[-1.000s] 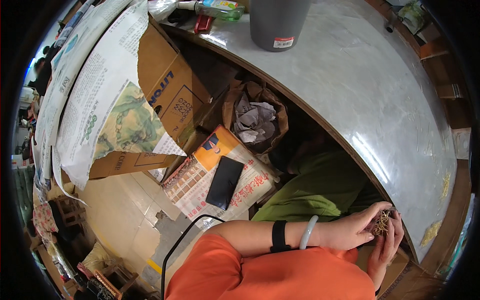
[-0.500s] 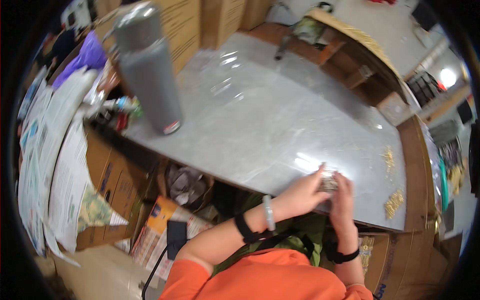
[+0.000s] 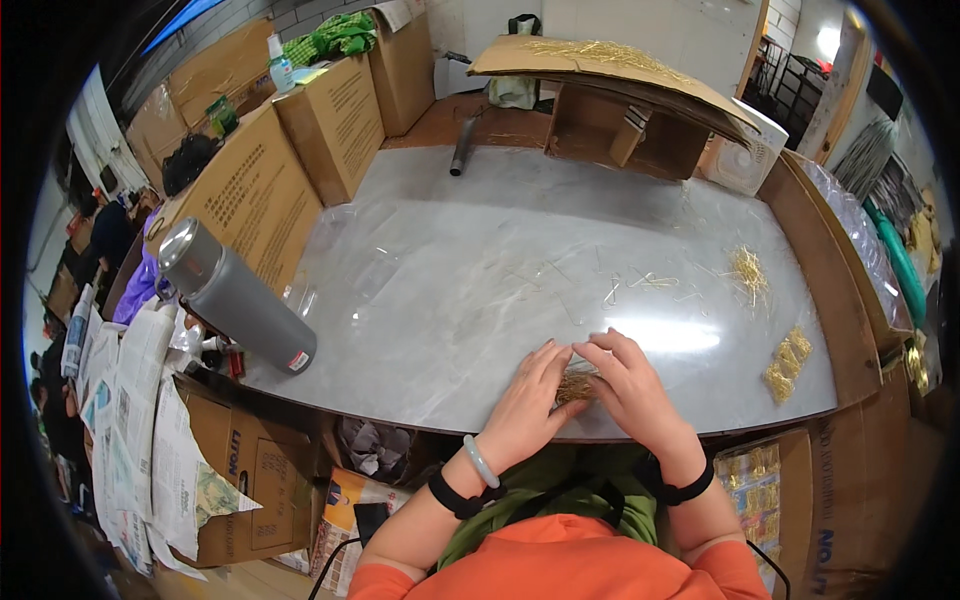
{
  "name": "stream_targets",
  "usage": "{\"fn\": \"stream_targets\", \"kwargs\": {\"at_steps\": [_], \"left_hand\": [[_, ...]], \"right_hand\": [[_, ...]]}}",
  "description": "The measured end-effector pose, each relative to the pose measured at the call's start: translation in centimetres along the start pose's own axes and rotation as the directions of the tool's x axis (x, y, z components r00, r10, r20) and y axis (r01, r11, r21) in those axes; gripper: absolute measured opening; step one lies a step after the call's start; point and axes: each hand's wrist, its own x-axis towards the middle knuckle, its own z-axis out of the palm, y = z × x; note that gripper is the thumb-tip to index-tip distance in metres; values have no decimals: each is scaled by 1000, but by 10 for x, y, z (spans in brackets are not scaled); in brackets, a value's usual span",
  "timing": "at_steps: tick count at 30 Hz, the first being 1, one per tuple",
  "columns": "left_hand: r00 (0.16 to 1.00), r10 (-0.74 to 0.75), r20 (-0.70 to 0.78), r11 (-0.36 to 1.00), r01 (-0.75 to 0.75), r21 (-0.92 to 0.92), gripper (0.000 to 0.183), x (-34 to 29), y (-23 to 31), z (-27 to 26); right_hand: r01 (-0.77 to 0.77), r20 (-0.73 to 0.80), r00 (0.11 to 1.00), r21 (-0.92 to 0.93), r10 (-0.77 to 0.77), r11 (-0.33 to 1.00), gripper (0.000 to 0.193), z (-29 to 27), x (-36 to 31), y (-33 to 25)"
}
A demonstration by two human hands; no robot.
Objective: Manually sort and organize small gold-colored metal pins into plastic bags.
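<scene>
Near the front edge of the grey table (image 3: 450, 300), my left hand (image 3: 528, 395) and my right hand (image 3: 630, 385) are cupped around a bundle of thin gold-coloured wire pins (image 3: 574, 388). The fingers of both hands curve in over it from the two sides and partly hide it. My fingertips almost meet above the bundle. Just beyond my hands, several loose wire pins (image 3: 612, 290) lie scattered on the tabletop. To the right are a loose pile of pins (image 3: 748, 275) and a neater, flat group of gold pins (image 3: 787, 366).
A grey flask (image 3: 250, 305) stands at the table's left edge. Upright cardboard boxes (image 3: 335, 130) line the far left. A cardboard shelf (image 3: 570, 130) at the back carries more gold wires on its top. Cardboard walls (image 3: 835, 290) border the right side.
The head view has turned and steadied, so more of the table's far side shows. My hands remain cupped around the bundle, with the fingertips now closer together over it.
</scene>
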Motion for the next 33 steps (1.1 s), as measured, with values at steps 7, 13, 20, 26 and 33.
{"fn": "stream_targets", "kwargs": {"at_steps": [7,13,20,26,33], "left_hand": [[999,14,-36,996,-11,88,65,-4,8,1],[1000,12,-24,999,-11,51,62,-2,7,2],[998,44,-36,997,-42,65,58,-1,6,4],[996,43,-78,993,-34,112,56,0,10,7],[987,1,-158,970,38,240,54,-7,17,12]], "right_hand": [[-232,-123,961,124,246,965,59,3,-47,0],[-314,-164,923,203,348,928,43,12,-60,16],[-316,-299,863,310,408,897,17,11,-37,15],[-135,-268,937,312,224,940,23,24,-37,31],[-199,-134,953,396,271,897,34,28,-41,30]]}}
